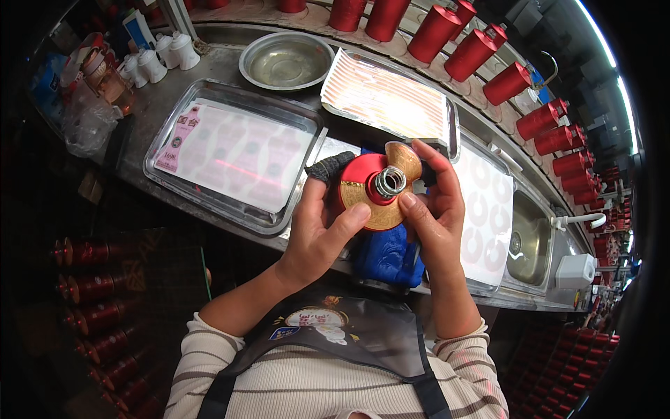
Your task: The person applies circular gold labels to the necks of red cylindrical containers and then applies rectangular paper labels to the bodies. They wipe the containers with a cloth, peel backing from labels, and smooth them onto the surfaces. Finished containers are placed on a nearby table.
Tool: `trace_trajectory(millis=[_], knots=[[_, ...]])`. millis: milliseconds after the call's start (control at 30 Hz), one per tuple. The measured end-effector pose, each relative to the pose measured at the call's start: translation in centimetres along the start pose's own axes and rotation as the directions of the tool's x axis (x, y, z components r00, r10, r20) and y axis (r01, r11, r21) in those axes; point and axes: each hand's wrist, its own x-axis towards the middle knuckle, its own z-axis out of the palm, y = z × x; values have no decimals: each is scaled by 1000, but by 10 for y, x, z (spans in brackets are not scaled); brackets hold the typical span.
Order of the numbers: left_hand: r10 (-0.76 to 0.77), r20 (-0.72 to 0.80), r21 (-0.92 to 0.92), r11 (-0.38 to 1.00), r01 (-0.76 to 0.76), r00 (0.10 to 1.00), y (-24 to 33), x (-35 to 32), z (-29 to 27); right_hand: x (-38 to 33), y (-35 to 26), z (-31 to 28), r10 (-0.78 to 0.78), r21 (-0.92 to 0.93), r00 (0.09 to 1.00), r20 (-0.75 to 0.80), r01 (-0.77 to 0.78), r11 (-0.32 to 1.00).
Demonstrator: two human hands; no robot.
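Note:
A red bottle [361,168] stands out in front of my chest, its bare silver threaded mouth facing up toward me. Around part of its shoulder lies a gold curved label [371,214]; the label's free end stands up beside the neck. My left hand [317,223] is closed on the bottle's left side, thumb resting on the label and a finger wrapped in black. With its thumb near the neck and fingers behind the label's raised end, my right hand [440,216] grips the gold label. The bottle's lower body is hidden. Just below sits a blue padded rest [391,258].
On the left, a metal tray [150,157] bears pink label sheets. A metal basin [286,61], a tray of orange-striped sheets [387,94] and a white sheet with ring shapes [481,216] lie around. Red bottles [431,33] line a curved conveyor behind; a sink [529,248] is at right.

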Motion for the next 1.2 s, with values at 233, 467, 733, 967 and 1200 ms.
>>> trace_trajectory(millis=[233,467,733,967,1200], knots=[[19,-26,6,1000,-18,999,0,-1,0,0,-2,1,-18,-49,1000,26,19,999],[461,191,710,545,-447,866,-15,-28,-15,1,0,3,-86,-128,996,29,89,988],[475,118,696,586,-414,872,-18,-5,-27,3,13,4,-208,-166,978,5,206,964],[504,218,891,247,-381,836,-4,-17,-22,2,10,2,-191,-195,981,35,194,962],[518,276,924,90,-372,810,-10,-33,-8,4,15,1,-207,-99,977,56,211,972]])
